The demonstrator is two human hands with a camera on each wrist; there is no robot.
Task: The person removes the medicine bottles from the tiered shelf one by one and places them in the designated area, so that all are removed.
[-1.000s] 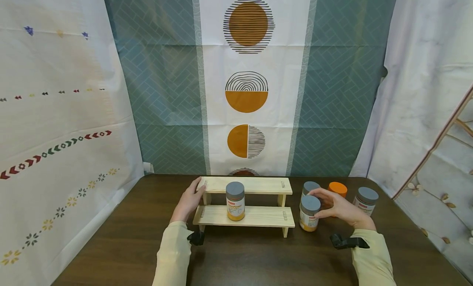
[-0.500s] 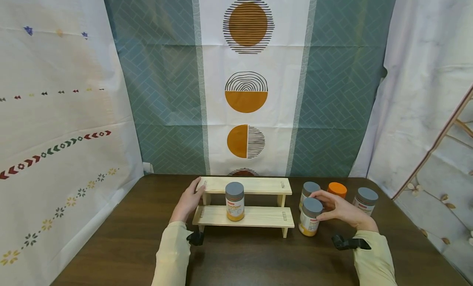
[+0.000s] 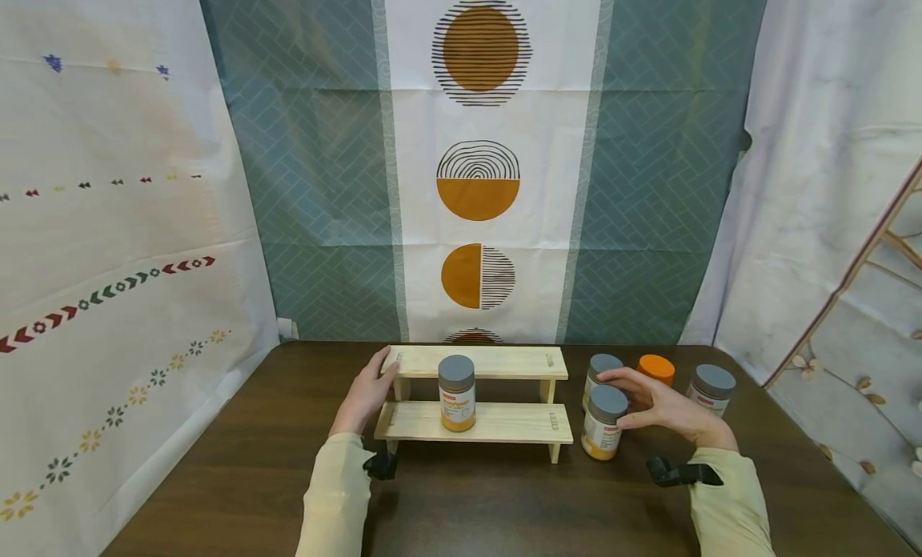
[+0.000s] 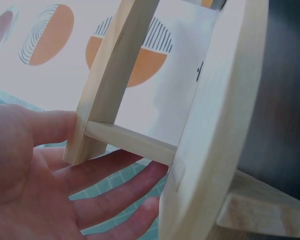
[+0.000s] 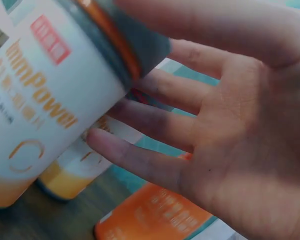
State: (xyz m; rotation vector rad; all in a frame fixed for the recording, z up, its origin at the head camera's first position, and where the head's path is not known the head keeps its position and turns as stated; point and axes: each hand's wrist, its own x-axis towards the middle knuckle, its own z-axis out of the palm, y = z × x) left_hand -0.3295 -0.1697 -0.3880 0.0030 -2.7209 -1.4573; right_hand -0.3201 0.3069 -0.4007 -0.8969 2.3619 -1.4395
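My left hand [image 3: 366,397] holds the left end of the upper board of a two-tier wooden shelf [image 3: 504,414]. In the left wrist view, the thumb lies on one side of that board [image 4: 107,75] and the fingers reach behind it. On the lower tier stands a supplement jar [image 3: 457,401] with a grey lid and a white and yellow label. To the right of the shelf, my right hand [image 3: 663,409] grips a similar jar [image 3: 602,433] by its grey lid, and the jar leans slightly. Its label [image 5: 40,95] shows large in the right wrist view.
Behind the gripped jar stands another grey-lidded jar [image 3: 594,373], partly hidden. An orange-lidded jar [image 3: 657,369] is behind my right hand, with one more grey-lidded jar [image 3: 711,387] at the far right. All are on a dark wooden table [image 3: 504,509], with a patterned cloth [image 3: 324,221] behind.
The gripped jar has shifted slightly towards me and tilted, its lid moving right, along with my right hand. My left hand and the shelf look unmoved.
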